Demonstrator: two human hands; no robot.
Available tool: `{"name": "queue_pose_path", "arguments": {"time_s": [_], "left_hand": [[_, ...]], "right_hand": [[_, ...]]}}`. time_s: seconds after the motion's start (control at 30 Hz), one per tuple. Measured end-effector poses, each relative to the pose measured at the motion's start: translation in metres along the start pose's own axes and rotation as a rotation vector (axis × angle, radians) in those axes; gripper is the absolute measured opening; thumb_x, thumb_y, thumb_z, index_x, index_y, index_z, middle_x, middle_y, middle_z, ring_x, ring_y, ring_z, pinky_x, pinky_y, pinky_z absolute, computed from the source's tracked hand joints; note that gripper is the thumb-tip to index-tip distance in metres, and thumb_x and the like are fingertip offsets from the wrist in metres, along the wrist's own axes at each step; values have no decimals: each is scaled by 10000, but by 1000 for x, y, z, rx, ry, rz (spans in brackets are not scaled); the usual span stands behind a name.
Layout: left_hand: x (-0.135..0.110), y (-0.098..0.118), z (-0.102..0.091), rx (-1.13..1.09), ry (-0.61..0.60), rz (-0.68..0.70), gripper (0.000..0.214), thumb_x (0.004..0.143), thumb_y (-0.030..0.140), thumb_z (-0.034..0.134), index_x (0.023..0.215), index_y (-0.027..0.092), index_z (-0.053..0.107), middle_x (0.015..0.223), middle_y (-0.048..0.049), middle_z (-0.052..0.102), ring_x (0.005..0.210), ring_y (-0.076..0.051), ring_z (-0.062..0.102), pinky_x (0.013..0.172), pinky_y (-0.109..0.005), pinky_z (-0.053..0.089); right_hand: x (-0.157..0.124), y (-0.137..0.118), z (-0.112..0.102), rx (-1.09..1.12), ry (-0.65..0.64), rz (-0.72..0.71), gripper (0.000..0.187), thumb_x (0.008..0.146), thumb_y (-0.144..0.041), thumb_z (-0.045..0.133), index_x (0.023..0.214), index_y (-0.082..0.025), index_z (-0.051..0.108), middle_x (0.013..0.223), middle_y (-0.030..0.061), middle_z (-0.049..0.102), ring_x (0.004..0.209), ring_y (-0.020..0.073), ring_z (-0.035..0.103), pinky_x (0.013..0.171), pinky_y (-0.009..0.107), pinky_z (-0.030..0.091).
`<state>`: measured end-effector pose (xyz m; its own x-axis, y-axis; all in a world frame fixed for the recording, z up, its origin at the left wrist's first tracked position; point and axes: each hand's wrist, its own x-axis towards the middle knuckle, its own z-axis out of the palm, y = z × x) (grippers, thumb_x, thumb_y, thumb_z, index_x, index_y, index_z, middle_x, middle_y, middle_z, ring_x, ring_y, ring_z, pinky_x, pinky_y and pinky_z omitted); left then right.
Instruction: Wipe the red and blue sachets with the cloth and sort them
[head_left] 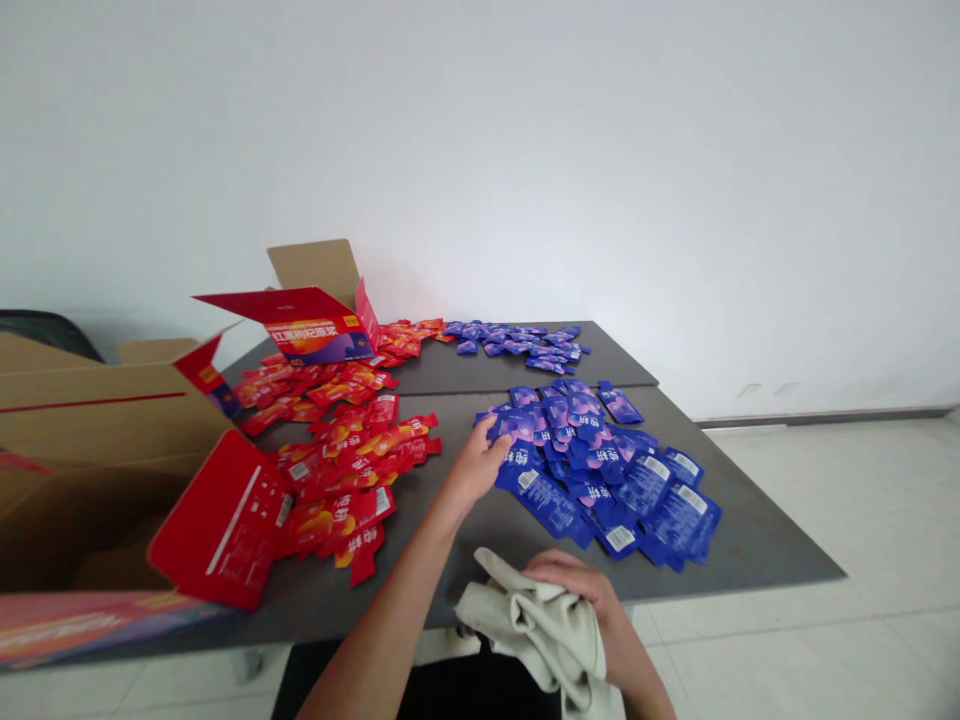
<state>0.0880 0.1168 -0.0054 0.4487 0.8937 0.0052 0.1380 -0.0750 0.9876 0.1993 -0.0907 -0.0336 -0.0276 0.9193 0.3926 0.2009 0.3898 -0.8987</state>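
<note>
My left hand [480,462] reaches to the left edge of a pile of blue packets [585,440] on the dark grey table. Its thumb and fingers pinch one blue packet [517,426], printed with white characters and a pinkish picture. Close to the table's front edge, my right hand [574,578] is closed on a bunched pale grey-green cloth [536,625]. That cloth hangs down in folds over my lap, and the right fingertips are partly hidden.
Red packets [352,450] lie in heaps at the left. A large open carton [90,440] fills the near left, and another open carton [319,325] stands behind it. More blue packets [525,340] lie at the back. The table's front right corner [832,573] juts out over pale floor tiles.
</note>
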Motion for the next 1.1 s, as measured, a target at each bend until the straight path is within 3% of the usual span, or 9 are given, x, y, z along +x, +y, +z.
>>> {"name": "queue_pose_path", "arguments": {"time_s": [0.17, 0.33, 0.53, 0.63, 0.8, 0.97, 1.1], "left_hand": [[57, 22, 35, 17, -58, -50, 544, 1008, 424, 589, 1470, 163, 470, 951, -79, 734, 680, -168, 676, 653, -297, 547], [94, 20, 51, 143, -14, -28, 438, 1010, 419, 621, 1364, 167, 566, 1199, -106, 677, 946, -213, 696, 834, -411, 597], [96, -4, 55, 381, -9, 63, 456, 992, 357, 655, 1397, 164, 573, 1485, -155, 554, 1340, -314, 556, 1131, -557, 429], [90, -12, 54, 495, -26, 107, 450, 1003, 355, 636, 1406, 164, 573, 1498, -152, 556, 1393, -308, 519, 1174, -557, 378], [82, -20, 48, 626, -43, 143, 396, 1037, 410, 575, 1346, 167, 622, 1397, -137, 637, 1313, -285, 590, 1136, -544, 426], [75, -25, 41, 672, -16, 179, 383, 1062, 389, 514, 1337, 147, 626, 1369, -143, 658, 1289, -267, 610, 1108, -489, 459], [71, -28, 39, 672, 26, 199, 403, 1073, 346, 441, 1366, 133, 616, 1371, -165, 658, 1311, -256, 596, 1116, -390, 448]], "right_hand": [[-2, 12, 1, -16, 13, 29, 310, 885, -498, 743, 1138, -333, 815, 994, 86, 786, 897, 256, 761, 794, 349, 597], [-7, 34, -1, -30, 34, 143, 257, 872, -537, 743, 1023, -362, 854, 998, 64, 807, 927, 272, 781, 877, 360, 613], [0, 35, -5, 129, 13, 580, 260, 760, -541, 848, 856, -301, 873, 921, 54, 823, 950, 301, 774, 880, 360, 617], [4, 30, -7, 154, 10, 663, 324, 740, -553, 860, 859, -251, 871, 890, 66, 812, 907, 289, 768, 835, 340, 624], [3, 23, -5, 124, 16, 625, 308, 797, -566, 806, 856, -270, 867, 930, 59, 815, 929, 275, 766, 849, 317, 613], [-2, 22, -5, 23, 0, 366, 296, 822, -575, 771, 935, -316, 859, 971, 51, 811, 947, 262, 761, 884, 320, 593], [-4, 23, -5, -3, -5, 315, 291, 850, -545, 751, 992, -309, 845, 957, 52, 803, 914, 252, 763, 846, 314, 604]]}}
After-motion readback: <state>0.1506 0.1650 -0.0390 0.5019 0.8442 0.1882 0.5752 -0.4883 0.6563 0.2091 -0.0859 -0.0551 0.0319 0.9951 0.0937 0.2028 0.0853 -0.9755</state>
